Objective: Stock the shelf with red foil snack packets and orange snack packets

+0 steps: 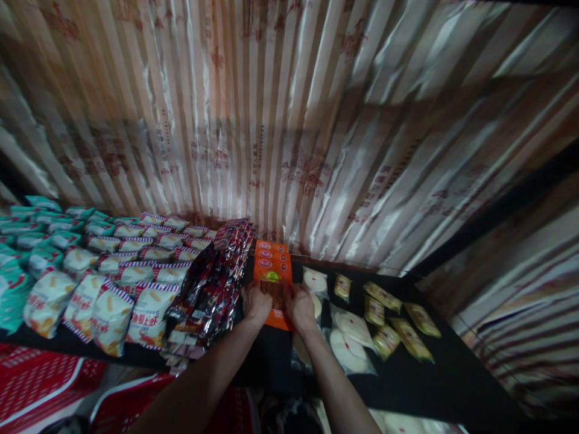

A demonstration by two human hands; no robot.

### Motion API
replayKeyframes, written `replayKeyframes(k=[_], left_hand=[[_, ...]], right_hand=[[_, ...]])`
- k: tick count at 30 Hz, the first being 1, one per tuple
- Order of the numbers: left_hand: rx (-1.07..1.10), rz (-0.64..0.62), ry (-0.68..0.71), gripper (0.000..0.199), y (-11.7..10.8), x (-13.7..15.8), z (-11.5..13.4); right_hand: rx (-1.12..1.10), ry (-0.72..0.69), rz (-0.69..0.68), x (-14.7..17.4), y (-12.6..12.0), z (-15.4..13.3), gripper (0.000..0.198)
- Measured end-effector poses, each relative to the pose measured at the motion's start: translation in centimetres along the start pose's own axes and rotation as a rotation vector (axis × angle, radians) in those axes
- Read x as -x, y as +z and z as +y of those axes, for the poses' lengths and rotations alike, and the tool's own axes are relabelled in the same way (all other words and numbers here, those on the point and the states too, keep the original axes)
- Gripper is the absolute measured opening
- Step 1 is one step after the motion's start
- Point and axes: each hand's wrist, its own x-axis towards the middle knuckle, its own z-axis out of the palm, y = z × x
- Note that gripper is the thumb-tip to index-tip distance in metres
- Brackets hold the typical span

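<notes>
On the black-covered table, an orange snack packet [274, 317] lies flat between my hands, its brown sticks showing through a window. Behind it, more orange packets [266, 253] overlap so that their tops show in rows. My left hand [257, 303] has its fingers curled on the packet's left edge. The right edge is gripped by my right hand [300, 306], whose fingertips are partly hidden. Left of my left hand is a leaning row of dark red shiny packets [217, 271]. Close to my right hand are clear bags of round white flatbreads [346, 343].
White snack bags with striped edges [149, 313] and green bags [13, 295] fill the table's left side. Several small yellow packs [384, 340] lie to the right. Red plastic baskets [36, 386] stand below the front edge. A pleated printed curtain [253, 120] hangs behind.
</notes>
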Motion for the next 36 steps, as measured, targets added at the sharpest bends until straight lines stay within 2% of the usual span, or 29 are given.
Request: replayKeyframes(k=[7, 12, 16, 20, 24, 26, 30, 33, 34, 36], left_hand=[[-0.032, 0.031, -0.007, 0.035, 0.2, 0.3, 0.1], [-0.037, 0.065, -0.025, 0.05, 0.4, 1.5, 0.7], [0.061, 0.082, 0.12, 0.053, 0.0, 4.6, 1.1], [0.282, 0.038, 0.24, 0.045, -0.4, 9.9, -0.2], [0.562, -0.02, 0.211, 0.053, -0.5, 15.9, -4.7], [0.634, -0.033, 0.191, 0.051, -0.7, 18.9, -8.1], [0.628, -0.092, 0.052, 0.041, -0.8, 23.3, -16.0], [0.496, -0.165, -0.107, 0.04, -0.5, 23.6, -20.9], [0.401, -0.195, -0.215, 0.038, -0.4, 23.0, -22.2], [0.333, -0.223, -0.327, 0.028, -0.2, 21.5, -24.3]], right_hand=[[0.005, 0.058, -0.021, 0.4, 0.0, -0.1, 0.036], [0.01, 0.048, 0.006, 1.0, -0.7, -0.5, 0.034], [-0.064, 0.011, 0.099, 2.8, -1.8, -1.2, 0.037], [-0.237, -0.043, 0.162, 6.7, -1.8, -2.4, 0.043], [-0.395, -0.137, 0.116, 13.1, 0.3, -3.5, 0.043], [-0.467, -0.156, 0.076, 16.9, 1.9, -4.1, 0.041], [-0.486, -0.255, -0.124, 23.4, 5.7, -5.5, 0.042], [-0.368, -0.213, -0.318, 25.4, 8.5, -6.8, 0.044], [-0.321, -0.189, -0.379, 25.6, 9.4, -7.3, 0.043], [-0.245, -0.168, -0.507, 25.4, 11.0, -8.1, 0.041]])
